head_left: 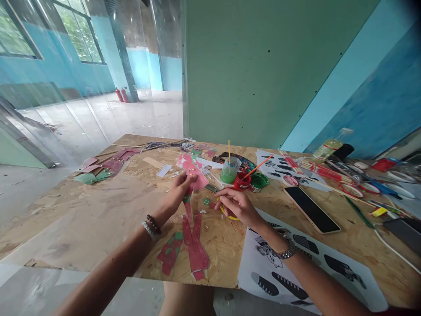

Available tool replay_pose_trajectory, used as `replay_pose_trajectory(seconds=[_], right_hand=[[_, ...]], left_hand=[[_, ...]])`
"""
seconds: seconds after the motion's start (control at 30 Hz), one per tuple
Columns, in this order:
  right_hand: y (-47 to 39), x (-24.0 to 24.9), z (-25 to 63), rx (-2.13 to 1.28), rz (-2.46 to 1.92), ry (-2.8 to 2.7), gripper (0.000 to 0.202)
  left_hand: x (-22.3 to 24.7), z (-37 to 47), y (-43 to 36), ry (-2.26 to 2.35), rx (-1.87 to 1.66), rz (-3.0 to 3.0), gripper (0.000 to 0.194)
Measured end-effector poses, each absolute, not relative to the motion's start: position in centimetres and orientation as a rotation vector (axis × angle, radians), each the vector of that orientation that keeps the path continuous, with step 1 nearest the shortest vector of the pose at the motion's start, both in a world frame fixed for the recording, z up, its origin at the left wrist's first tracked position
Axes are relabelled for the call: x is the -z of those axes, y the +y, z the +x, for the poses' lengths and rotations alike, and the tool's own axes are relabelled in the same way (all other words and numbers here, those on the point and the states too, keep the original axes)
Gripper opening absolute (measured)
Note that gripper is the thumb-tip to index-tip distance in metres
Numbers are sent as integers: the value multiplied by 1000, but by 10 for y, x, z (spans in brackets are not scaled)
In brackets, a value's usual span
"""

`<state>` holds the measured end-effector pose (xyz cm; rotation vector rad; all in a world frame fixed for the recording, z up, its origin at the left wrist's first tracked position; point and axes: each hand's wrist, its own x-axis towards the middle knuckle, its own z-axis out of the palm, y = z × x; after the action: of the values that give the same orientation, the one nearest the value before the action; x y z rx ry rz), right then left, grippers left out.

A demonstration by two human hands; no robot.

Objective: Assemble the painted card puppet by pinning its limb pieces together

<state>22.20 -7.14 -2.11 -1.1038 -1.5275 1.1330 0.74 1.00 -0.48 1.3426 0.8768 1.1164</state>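
Dark-red paper cutouts, one long and forked, one green-blotched, lie at the near edge of the tan wooden board tabletop, left of a white sheet printed with black shapes. Beyond, the right hand bends loosely over a yellow loop handle; whether it grips, I cannot tell. Just farther, the left hand pinches a pink paper cutout above the tabletop, near a red paint pot.

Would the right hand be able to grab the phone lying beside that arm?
Probably yes: the phone lies close to the right hand and nothing covers it, though that hand seems busy with a yellow handle.
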Motion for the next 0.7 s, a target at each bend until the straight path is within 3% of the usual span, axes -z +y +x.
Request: replay_pose_trajectory(seconds=[0.13,0.37,0.7], right_hand=[[-75,24,222,-997,-1133,-1663,26],[-87,18,205,-244,-877,-2195,19],[-96,22,200,-282,-723,-2334,36]], left_hand=[[-1,-1,18,791,-1302,938,32],[3,-2,20,879,-1261,1046,31],[11,-2,25,885,-1231,1079,29]])
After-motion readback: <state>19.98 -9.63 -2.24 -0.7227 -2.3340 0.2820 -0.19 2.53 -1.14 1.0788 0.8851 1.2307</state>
